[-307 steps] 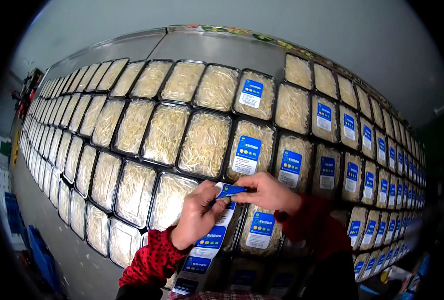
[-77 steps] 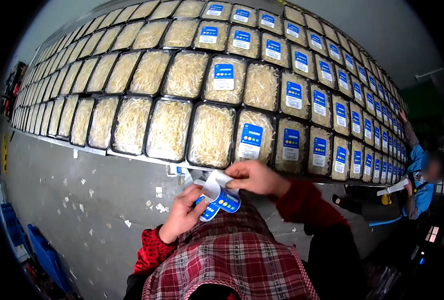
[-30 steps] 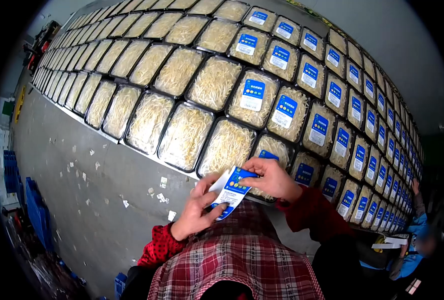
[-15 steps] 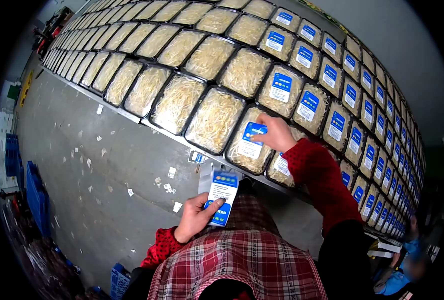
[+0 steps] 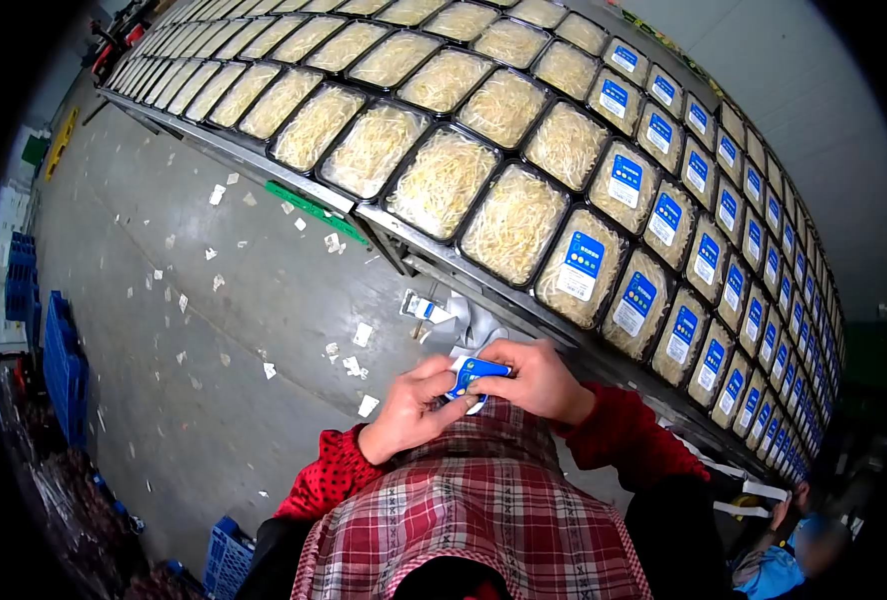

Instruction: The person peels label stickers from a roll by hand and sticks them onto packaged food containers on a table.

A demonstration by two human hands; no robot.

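In front of my apron, both hands meet at a strip of blue-and-white labels (image 5: 482, 372). My left hand (image 5: 404, 408) is closed around the strip from the left. From the right, my right hand (image 5: 542, 382) pinches the strip's upper edge between thumb and fingers. Pale backing paper (image 5: 472, 322) trails beyond my hands towards the table. The nearest labelled tray of bean sprouts (image 5: 581, 268) lies in the front row, its blue label on the film. Left of it sits an unlabelled tray of bean sprouts (image 5: 514, 226).
Many black trays cover the long metal-edged table (image 5: 444, 252), labelled ones to the right. Paper scraps (image 5: 363, 334) litter the grey floor (image 5: 164, 330). Blue pallets (image 5: 67, 370) stand at left, and a blue crate (image 5: 229, 555) below. A person in blue (image 5: 779, 570) is at lower right.
My right hand has left the front-row tray, where a label now lies flat, and come to the label strip in my left hand. The view has shifted left along the table.
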